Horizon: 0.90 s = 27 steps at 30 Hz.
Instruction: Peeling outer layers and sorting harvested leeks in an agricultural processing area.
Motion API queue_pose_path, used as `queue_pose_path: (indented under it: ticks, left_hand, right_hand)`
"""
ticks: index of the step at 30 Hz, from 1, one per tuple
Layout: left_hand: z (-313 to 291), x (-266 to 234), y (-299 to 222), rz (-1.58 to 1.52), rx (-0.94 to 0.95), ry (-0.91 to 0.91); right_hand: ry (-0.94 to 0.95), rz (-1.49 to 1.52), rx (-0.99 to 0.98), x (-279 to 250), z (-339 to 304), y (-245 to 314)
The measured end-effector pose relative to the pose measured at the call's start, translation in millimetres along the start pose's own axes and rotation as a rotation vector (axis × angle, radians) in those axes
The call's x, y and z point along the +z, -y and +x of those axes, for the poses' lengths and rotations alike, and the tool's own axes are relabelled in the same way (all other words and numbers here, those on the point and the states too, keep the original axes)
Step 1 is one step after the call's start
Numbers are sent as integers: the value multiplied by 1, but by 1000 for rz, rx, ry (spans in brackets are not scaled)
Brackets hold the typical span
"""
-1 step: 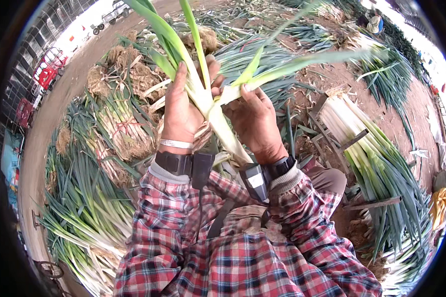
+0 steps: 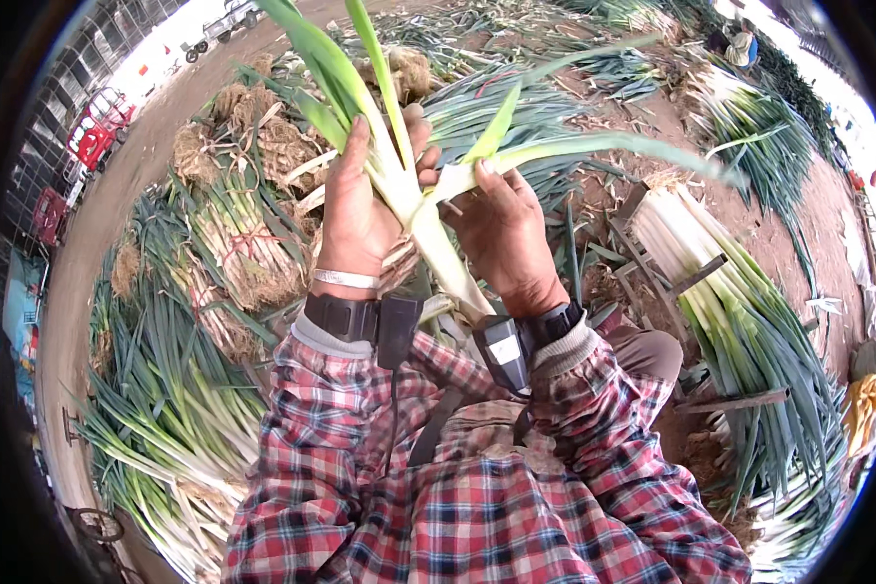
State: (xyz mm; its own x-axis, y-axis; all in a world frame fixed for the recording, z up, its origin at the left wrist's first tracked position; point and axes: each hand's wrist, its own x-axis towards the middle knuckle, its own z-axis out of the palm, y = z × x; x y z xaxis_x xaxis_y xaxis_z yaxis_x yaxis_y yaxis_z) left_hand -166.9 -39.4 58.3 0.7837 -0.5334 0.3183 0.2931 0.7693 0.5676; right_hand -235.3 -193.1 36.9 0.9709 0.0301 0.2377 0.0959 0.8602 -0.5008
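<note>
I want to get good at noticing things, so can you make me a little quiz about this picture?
1. Which hand holds the long, thin green leaf bending rightward from the thick, smooth white-and-green stalk?
2. Fill in: the narrow white wristband circles the person's ____ wrist.
3. Choose: the long white-and-green stalks piled on the dark, narrow-barred rack lie to the person's (a) left, (b) right.

Key:
1. The right hand.
2. Left.
3. b.

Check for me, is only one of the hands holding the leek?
No, the left hand is wrapped around the leek, and the right hand pinches a leaf that bends out to the right.
</note>
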Motion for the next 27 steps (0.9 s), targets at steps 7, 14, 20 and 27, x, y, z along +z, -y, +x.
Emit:
queue_pose_path:
  ticks: [7,14,20,27]
  left_hand:
    - [3,-27,-47,324,218,-466]
    - [-26,-78,-213,523,587,-770]
    - [-35,-39,-223,573,619,-851]
    - [-17,17,-105,448,330,-598]
  right_hand:
    - [75,-196,255,-53,-42,-10]
    - [147,-1479,542,-202,-168,26]
    - [125,-1985,326,-166,-121,20]
    - [398,-1029,-45,13,-19,-51]
